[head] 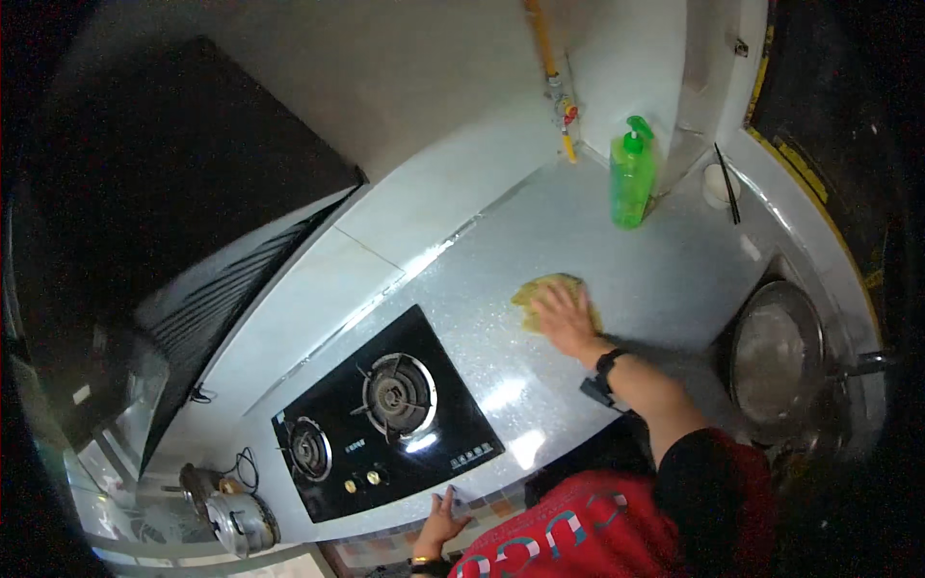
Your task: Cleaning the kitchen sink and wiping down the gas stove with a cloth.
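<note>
My right hand (565, 318) lies spread flat on a yellow-green cloth (533, 296), pressing it to the pale speckled countertop (614, 278). The cloth sits between the gas hob and a green pump bottle (631, 184). My left hand (441, 524) rests at the counter's front edge, just below the black two-burner gas hob (386, 426), with its fingers apart and nothing in it.
A sink with a round metal basin (777, 354) is at the right. Near the back right corner stands a white bowl (720, 186) with dark chopsticks (728, 184) across it. A metal pot (242, 524) stands left of the hob. A yellow gas pipe (540, 36) runs down the wall; a dark range hood (217, 159) overhangs.
</note>
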{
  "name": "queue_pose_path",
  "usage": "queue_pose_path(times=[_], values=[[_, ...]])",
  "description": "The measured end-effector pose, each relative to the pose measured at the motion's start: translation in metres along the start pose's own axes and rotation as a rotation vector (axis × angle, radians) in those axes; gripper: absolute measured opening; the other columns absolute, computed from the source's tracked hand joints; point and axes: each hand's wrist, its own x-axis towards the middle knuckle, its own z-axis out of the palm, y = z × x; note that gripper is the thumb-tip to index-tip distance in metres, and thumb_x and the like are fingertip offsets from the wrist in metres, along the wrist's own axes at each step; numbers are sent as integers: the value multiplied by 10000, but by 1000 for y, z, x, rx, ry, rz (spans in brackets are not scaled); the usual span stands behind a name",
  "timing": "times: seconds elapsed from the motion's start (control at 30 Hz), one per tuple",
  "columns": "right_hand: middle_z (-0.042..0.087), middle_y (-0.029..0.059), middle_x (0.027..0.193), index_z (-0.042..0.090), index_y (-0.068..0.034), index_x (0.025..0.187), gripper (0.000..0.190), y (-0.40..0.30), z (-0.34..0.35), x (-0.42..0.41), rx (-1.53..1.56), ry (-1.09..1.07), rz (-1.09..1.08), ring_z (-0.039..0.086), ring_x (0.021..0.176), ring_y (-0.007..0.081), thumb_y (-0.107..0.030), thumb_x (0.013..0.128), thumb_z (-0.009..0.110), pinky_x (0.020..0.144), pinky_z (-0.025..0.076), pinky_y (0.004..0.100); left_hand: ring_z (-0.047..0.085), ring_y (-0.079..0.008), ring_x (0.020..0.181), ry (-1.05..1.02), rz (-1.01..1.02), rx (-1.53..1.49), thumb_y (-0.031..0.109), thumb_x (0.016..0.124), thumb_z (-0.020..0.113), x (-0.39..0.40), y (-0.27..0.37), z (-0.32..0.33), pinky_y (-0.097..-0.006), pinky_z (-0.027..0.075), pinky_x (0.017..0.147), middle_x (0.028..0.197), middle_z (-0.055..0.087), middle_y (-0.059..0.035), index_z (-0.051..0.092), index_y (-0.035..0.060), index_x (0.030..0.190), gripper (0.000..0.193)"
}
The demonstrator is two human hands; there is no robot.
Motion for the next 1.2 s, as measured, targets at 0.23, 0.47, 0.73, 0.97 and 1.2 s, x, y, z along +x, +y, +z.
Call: queue_pose_path(times=[0.23,0.47,0.73,0.97,1.2], values=[[565,152,1070,548,-41,1094,345,135,-114,-100,-239,305,354,530,983,292,-173,775,532,855,408,386,173,-437,1309,-175,35,-77,496,727,660,-2,13,-30,-392,254,1056,1337,225,-385,119,79,1416,970],[504,183,1175,417,28,1239,372,218,-133,-144,391,369,788,501,1052,266,-137,905,410,912,394,355,174,-388,1328,-143,116,-90,500,733,649,0,-1,-23,-376,184,1083,1243,463,-273,166,51,1405,941],[493,156,1203,428,-35,1256,418,-46,-50,32,890,-20,488,481,1101,273,-56,840,475,946,381,368,274,-475,1252,-55,71,-48,482,711,674,-3,7,-24,-399,325,1015,1342,190,-396,221,188,1407,881],[459,212,1235,459,-42,1232,413,-207,45,76,599,-62,-31,455,1113,369,-47,819,443,941,376,416,417,-426,1175,190,160,-378,359,760,666,-14,-6,-23,-395,357,989,1334,327,-301,356,58,1332,717],[534,77,1128,561,-96,1089,347,-225,48,34,266,-178,-283,477,978,295,-49,761,458,766,419,455,386,-400,1205,572,80,-336,246,775,660,-50,-42,28,-406,352,991,1296,395,-272,454,-15,1224,559]])
